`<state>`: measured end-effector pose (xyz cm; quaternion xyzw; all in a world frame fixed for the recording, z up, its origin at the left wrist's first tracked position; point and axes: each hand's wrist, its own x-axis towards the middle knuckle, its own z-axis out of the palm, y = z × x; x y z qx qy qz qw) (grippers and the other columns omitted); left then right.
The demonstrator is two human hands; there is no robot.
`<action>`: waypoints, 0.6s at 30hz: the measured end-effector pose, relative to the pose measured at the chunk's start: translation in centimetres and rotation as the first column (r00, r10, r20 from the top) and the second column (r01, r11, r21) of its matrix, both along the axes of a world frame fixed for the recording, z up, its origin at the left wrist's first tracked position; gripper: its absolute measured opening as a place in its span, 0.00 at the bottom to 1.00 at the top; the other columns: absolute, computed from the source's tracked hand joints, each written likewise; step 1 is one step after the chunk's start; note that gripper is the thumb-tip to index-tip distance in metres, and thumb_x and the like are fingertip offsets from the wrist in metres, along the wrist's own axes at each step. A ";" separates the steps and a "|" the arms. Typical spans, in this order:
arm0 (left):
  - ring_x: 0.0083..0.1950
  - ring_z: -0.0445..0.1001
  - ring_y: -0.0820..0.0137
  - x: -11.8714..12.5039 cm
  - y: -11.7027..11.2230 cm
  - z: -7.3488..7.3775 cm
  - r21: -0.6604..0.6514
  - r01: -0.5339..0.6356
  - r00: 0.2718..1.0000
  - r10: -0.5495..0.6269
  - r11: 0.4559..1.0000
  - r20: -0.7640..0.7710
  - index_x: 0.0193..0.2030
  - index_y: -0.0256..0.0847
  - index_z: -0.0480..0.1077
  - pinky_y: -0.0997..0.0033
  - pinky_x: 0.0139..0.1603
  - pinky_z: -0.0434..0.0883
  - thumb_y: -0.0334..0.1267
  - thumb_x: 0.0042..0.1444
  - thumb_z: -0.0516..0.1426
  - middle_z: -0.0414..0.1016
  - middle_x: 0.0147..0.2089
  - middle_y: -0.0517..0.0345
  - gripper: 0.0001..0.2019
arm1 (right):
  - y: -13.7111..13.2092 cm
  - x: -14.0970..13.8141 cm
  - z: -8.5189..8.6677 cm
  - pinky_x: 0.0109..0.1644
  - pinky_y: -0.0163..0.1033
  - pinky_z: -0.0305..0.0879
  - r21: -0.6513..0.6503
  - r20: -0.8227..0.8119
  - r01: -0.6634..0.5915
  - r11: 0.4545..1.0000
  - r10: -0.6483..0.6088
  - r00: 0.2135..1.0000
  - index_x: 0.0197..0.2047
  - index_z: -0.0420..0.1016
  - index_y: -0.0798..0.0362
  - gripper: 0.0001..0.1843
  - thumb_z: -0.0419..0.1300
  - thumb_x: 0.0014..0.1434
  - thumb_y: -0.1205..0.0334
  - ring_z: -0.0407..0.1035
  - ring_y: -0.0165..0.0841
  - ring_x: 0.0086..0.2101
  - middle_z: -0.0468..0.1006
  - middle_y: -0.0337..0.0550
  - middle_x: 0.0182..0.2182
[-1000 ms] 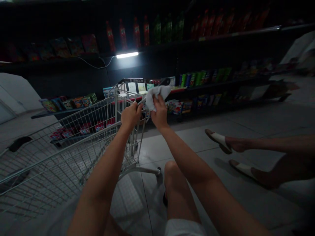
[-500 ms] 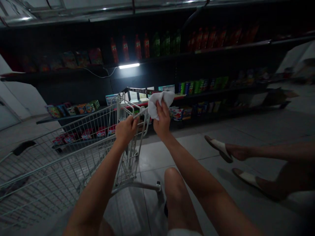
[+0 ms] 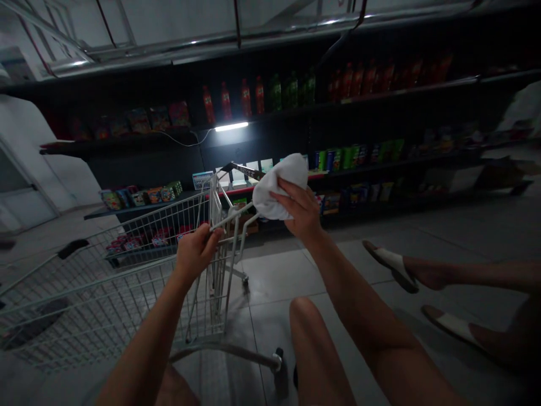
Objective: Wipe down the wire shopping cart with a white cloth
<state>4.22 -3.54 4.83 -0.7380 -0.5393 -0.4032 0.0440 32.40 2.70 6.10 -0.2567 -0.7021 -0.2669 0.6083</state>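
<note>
A wire shopping cart (image 3: 139,270) stands at the left, its black handle bar (image 3: 247,171) towards the shelves. My left hand (image 3: 195,254) is closed around the cart's upper metal rail near the handle end. In my right hand (image 3: 302,211) is a white cloth (image 3: 281,189), bunched under the fingers and lying against the near end of the handle bar. The cloth hides that end of the bar and the part of the frame beneath it.
Dark shelves (image 3: 270,135) behind the cart carry red bottles (image 3: 245,96), green bottles (image 3: 291,90), cans (image 3: 349,158) and boxed goods. A lamp (image 3: 231,127) glows under one shelf. Another person's feet in slippers (image 3: 391,262) are at the right. A cart wheel (image 3: 278,360) stands near my knee.
My left hand has slid back along the rail, towards me and left. The right hand has turned and shifted slightly right with the cloth. The whole view has tilted up a little.
</note>
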 end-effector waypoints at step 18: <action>0.21 0.72 0.70 -8.1 -3.2 -0.2 -0.005 0.207 0.946 -0.199 0.978 0.255 0.24 0.43 0.65 0.72 0.23 0.69 0.45 0.55 0.58 0.70 0.19 0.63 0.13 | 4.8 -3.5 6.8 0.61 0.47 0.67 -0.438 0.142 -0.417 0.796 0.520 0.842 0.49 0.79 0.53 0.15 0.59 0.60 0.59 0.72 0.36 0.54 0.79 0.47 0.52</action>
